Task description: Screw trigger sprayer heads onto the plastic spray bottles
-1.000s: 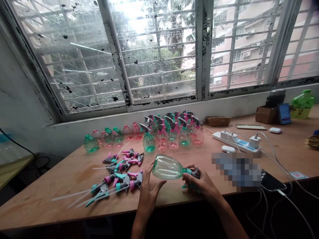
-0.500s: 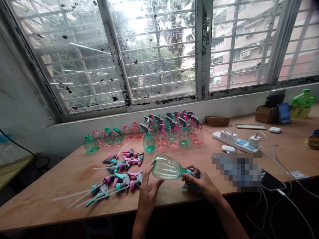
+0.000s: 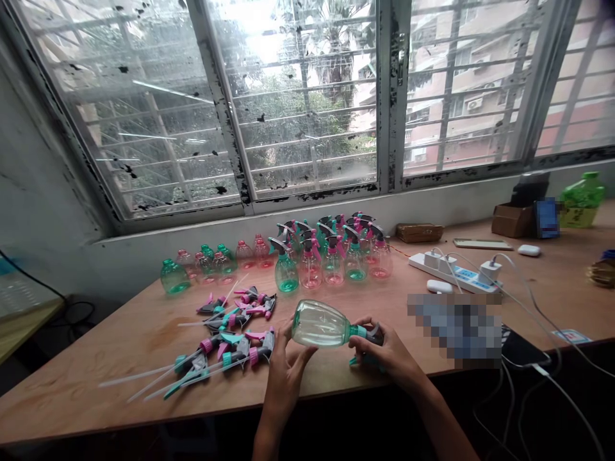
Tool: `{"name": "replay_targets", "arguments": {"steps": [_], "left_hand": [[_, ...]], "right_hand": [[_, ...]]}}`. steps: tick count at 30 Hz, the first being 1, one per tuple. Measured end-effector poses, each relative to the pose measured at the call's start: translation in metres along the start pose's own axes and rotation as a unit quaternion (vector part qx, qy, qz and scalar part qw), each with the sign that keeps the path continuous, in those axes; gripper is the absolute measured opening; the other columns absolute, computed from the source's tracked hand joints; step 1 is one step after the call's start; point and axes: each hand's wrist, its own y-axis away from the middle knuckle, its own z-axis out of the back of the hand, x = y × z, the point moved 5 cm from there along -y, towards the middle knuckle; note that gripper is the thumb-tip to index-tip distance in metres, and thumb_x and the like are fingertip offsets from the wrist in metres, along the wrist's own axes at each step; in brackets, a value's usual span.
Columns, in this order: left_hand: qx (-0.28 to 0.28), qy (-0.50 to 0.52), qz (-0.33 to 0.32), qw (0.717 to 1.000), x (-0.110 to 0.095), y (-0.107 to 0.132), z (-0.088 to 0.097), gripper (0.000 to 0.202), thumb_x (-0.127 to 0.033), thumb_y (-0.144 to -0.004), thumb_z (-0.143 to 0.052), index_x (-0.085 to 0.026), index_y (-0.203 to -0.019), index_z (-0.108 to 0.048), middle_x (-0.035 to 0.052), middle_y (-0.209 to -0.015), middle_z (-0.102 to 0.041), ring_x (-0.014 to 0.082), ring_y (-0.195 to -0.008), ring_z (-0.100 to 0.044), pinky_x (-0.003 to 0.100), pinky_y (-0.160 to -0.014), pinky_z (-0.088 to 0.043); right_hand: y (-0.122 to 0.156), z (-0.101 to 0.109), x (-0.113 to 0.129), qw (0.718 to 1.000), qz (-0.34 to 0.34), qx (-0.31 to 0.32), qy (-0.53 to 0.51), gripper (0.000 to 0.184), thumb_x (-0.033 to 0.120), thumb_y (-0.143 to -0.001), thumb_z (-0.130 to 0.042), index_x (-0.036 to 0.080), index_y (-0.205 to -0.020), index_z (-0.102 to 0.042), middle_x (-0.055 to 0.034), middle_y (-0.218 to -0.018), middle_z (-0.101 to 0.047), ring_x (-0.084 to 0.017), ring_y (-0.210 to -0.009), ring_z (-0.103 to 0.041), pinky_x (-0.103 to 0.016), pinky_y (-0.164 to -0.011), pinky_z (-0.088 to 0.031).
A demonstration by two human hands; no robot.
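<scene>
A clear green spray bottle (image 3: 320,323) lies sideways between my hands, above the table's front edge. My left hand (image 3: 287,365) cups the base end, thumb underneath and fingers behind it. At the neck, my right hand (image 3: 377,349) is closed around the grey and teal spray head (image 3: 372,333), which sits on the bottle's mouth. Left of my hands lies a pile of loose spray heads (image 3: 235,346), pink, teal and grey, several with long white tubes. Behind the bottle stand several pink and green bottles with spray heads (image 3: 333,262).
Several headless bottles (image 3: 211,266) stand at the back left, by the window wall. On the right are a white power strip (image 3: 456,274) with cables, a blurred-out object (image 3: 459,330), a black phone (image 3: 523,349), a brown box (image 3: 514,219) and a green jug (image 3: 582,198).
Both hands keep their hold on the spray bottle. It has shifted very slightly; nothing else has visibly moved.
</scene>
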Motion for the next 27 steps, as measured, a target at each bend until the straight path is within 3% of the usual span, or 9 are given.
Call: {"name": "replay_targets", "arguments": {"steps": [3, 9, 14, 20, 23, 27], "left_hand": [[-0.009, -0.017, -0.013, 1.0, 0.004, 0.0, 0.0, 0.055, -0.045, -0.086, -0.075, -0.029, -0.135, -0.058, 0.0098, -0.147, -0.058, 0.034, -0.143, -0.047, 0.05, -0.115, -0.042], [-0.013, -0.044, 0.004, 0.999, 0.0, 0.001, 0.0, 0.064, -0.048, -0.079, -0.081, -0.025, -0.134, -0.059, 0.0101, -0.138, -0.064, 0.0345, -0.138, -0.052, 0.052, -0.12, -0.035], [0.002, -0.011, 0.012, 1.0, 0.0, 0.001, -0.001, 0.05, -0.048, -0.088, -0.072, -0.024, -0.13, -0.061, 0.0111, -0.134, -0.066, 0.0325, -0.133, -0.057, 0.048, -0.114, -0.043], [-0.037, -0.043, -0.016, 0.998, 0.001, -0.001, 0.002, 0.049, -0.041, -0.081, -0.079, -0.026, -0.126, -0.063, 0.0072, -0.131, -0.068, 0.0325, -0.135, -0.055, 0.05, -0.117, -0.039], [-0.04, -0.05, -0.008, 0.998, -0.005, -0.001, 0.002, 0.059, -0.044, -0.074, -0.085, -0.026, -0.125, -0.064, 0.0076, -0.132, -0.068, 0.0349, -0.139, -0.051, 0.051, -0.119, -0.037], [-0.026, -0.036, 0.006, 0.999, -0.011, 0.001, 0.001, 0.055, -0.052, -0.082, -0.077, -0.023, -0.128, -0.063, 0.0102, -0.131, -0.068, 0.0342, -0.134, -0.056, 0.05, -0.116, -0.039]], "right_hand": [[-0.001, 0.002, 0.0, 1.0, -0.001, -0.005, -0.006, 0.049, 0.055, -0.073, -0.087, 0.02, -0.096, -0.062, -0.0023, -0.077, -0.076, -0.018, -0.058, -0.068, -0.033, -0.057, -0.058], [0.0, 0.001, 0.0, 1.0, 0.001, 0.002, 0.002, 0.047, 0.053, -0.073, -0.088, 0.02, -0.095, -0.062, -0.0006, -0.072, -0.074, -0.018, -0.058, -0.069, -0.032, -0.059, -0.059], [-0.001, 0.001, -0.002, 1.0, 0.007, 0.004, 0.008, 0.045, 0.051, -0.075, -0.087, 0.019, -0.095, -0.063, -0.0005, -0.071, -0.074, -0.017, -0.058, -0.068, -0.032, -0.061, -0.06], [-0.001, 0.002, -0.005, 1.0, -0.005, 0.001, -0.021, 0.047, 0.052, -0.075, -0.087, 0.019, -0.096, -0.062, -0.002, -0.078, -0.075, -0.018, -0.059, -0.068, -0.034, -0.059, -0.062], [-0.001, 0.002, -0.005, 1.0, 0.005, 0.01, -0.005, 0.044, 0.05, -0.077, -0.086, 0.019, -0.097, -0.062, -0.0019, -0.077, -0.075, -0.018, -0.06, -0.069, -0.035, -0.062, -0.063], [-0.001, 0.002, -0.007, 1.0, 0.001, 0.008, 0.017, 0.045, 0.05, -0.076, -0.087, 0.019, -0.097, -0.062, 0.0013, -0.066, -0.071, -0.019, -0.059, -0.069, -0.036, -0.063, -0.063]]}}
